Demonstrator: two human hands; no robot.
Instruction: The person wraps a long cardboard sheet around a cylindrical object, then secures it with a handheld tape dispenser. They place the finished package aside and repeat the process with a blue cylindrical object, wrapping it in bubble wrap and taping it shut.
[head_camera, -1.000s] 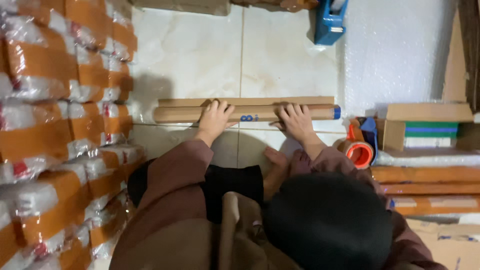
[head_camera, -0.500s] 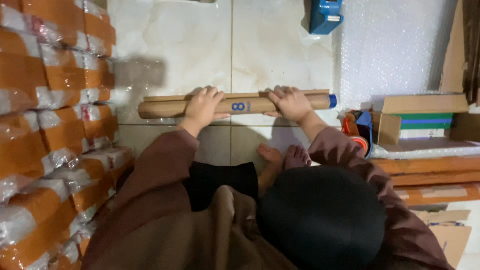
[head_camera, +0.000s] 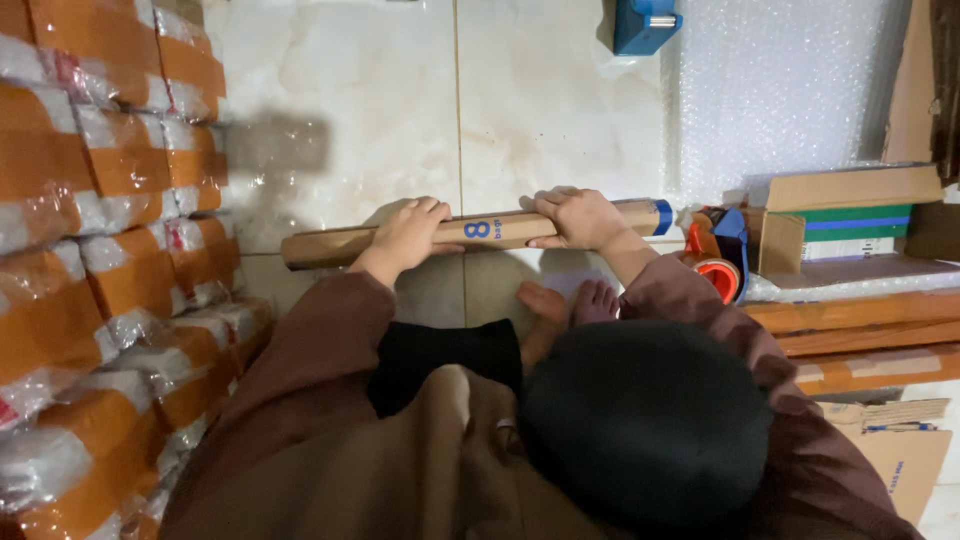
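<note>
A long brown paper-wrapped roll (head_camera: 500, 229) with a blue end cap on its right end lies across the pale tiled floor (head_camera: 340, 110), slightly tilted with its left end lower in view. My left hand (head_camera: 408, 232) grips the roll left of its blue printed mark. My right hand (head_camera: 578, 217) is closed over it right of the mark. My bare feet (head_camera: 572, 302) are tucked just below the roll.
Stacks of orange-and-white plastic-wrapped packages (head_camera: 110, 230) wall off the left. A blue tape dispenser (head_camera: 645, 24) and bubble wrap (head_camera: 780, 90) lie at the top. An orange tape dispenser (head_camera: 716, 256), a cardboard box (head_camera: 850, 190) and more long brown rolls (head_camera: 860, 325) crowd the right.
A flat brown edge beside the roll one second ago is gone from view. The roll now sits tilted rather than level, and both hands stay on it.
</note>
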